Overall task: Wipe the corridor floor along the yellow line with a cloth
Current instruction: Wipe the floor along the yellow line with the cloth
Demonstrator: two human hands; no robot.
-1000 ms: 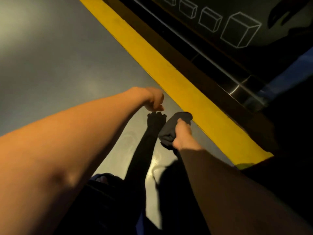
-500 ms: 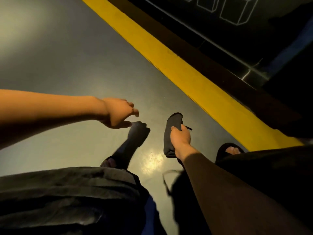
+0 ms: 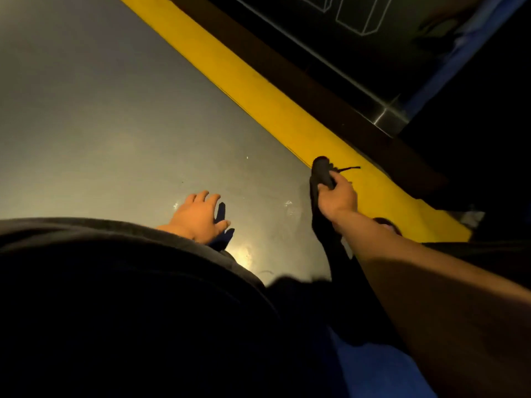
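A dark grey cloth (image 3: 322,171) is bunched in my right hand (image 3: 337,198), which grips it at the near edge of the yellow line (image 3: 258,93); a loose thread sticks out of the cloth over the yellow. The yellow line runs diagonally from the upper left to the lower right across the grey floor (image 3: 115,110). My left hand (image 3: 199,216) hovers low over the floor with its fingers spread and holds nothing. Whether the cloth touches the floor I cannot tell.
A dark wall base (image 3: 330,90) borders the far side of the yellow line, with a black panel carrying white box outlines (image 3: 359,15) above it. My dark-clothed knee (image 3: 129,311) fills the lower left. A sandalled foot (image 3: 386,224) shows behind my right arm.
My right hand has carried the cloth rightward up to the yellow line's edge. My left hand has dropped lower and drawn back toward my knee, and its fingers have spread.
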